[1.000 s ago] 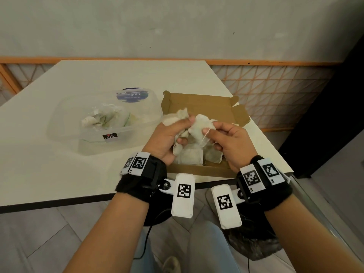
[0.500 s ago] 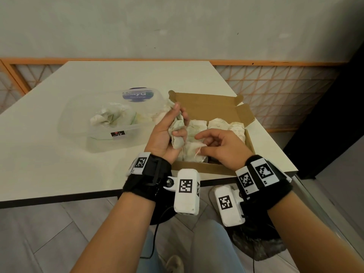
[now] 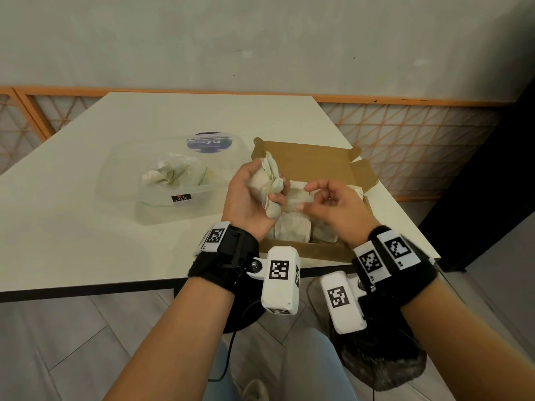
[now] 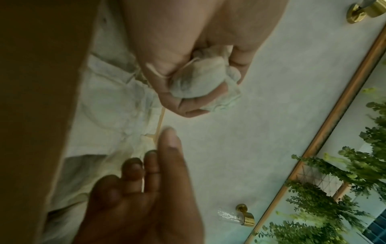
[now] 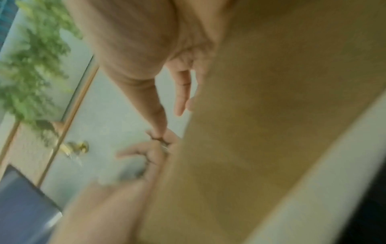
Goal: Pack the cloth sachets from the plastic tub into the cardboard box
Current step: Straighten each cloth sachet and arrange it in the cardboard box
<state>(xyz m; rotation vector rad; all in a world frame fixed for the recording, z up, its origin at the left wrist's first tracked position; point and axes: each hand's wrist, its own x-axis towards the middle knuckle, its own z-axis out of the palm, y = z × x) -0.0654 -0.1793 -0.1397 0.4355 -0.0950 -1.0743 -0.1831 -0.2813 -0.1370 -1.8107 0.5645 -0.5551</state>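
At centre frame, above the box: left hand (image 3: pixel 246 195) curled round a bunch of cloth sachets (image 3: pixel 267 185), fingers wrapped over the bundle from the far side, a drawstring looping past the thumb in the left wrist view.
Right of centre: right hand (image 3: pixel 337 208) over the open box, holding nothing; fingers loosely bent and apart, thumb tip and forefinger tip near each other but not touching.
Cardboard box (image 3: pixel 318 159): lower right of the table, lid flap up at the back, several pale sachets lying flat inside beneath both hands.
Plastic tub (image 3: pixel 162 204): just left of the box, clear, a few crumpled sachets heaped inside.
Tub lid (image 3: pixel 210 143): behind the tub, blue label showing.
Table (image 3: pixel 86 227): white, under the tub and the box.
Right wrist view: blurred, mostly box wall and fingers.
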